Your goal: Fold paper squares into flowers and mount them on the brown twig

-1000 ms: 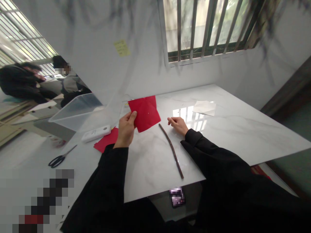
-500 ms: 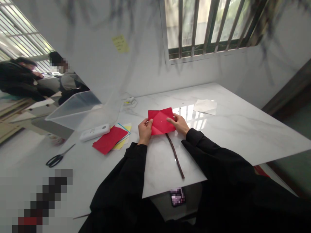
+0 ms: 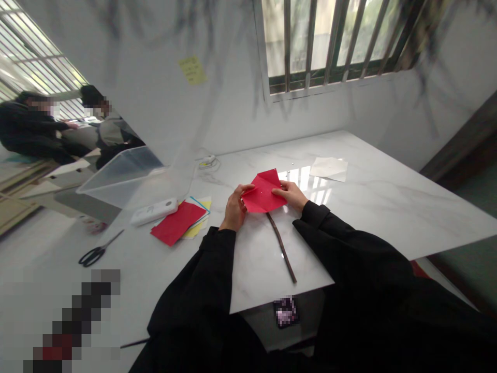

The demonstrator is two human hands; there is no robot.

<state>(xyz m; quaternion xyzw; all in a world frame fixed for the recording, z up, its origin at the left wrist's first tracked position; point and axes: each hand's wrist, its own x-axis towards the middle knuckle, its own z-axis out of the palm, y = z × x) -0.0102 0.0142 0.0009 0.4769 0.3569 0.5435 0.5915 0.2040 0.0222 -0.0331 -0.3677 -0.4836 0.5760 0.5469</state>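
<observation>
Red paper (image 3: pixel 263 192), seemingly creased, between both hands.

Around the white marble table (image 3: pixel 368 217): one folded red paper square (image 3: pixel 264 194), one thin dark stick (image 3: pixel 282 248), one stack of coloured paper sheets (image 3: pixel 180 224), one pair of black scissors (image 3: pixel 96 252), one clear plastic bin (image 3: pixel 124 176), one white paper sheet (image 3: pixel 329 169), one white remote-shaped device (image 3: pixel 154 211).

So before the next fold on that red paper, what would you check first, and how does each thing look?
1. Both hands on the red paper: left hand at its left edge, right hand at its right. Ok.
2. Paper lying flat: partly lifted. Not ok.
3. Dark stick clear of the sheet: its top end runs under it. Not ok.
4. Spare coloured sheets near: ok.
5. Scissors out of the way: ok.
6. Crease aligned: cannot tell.
</observation>
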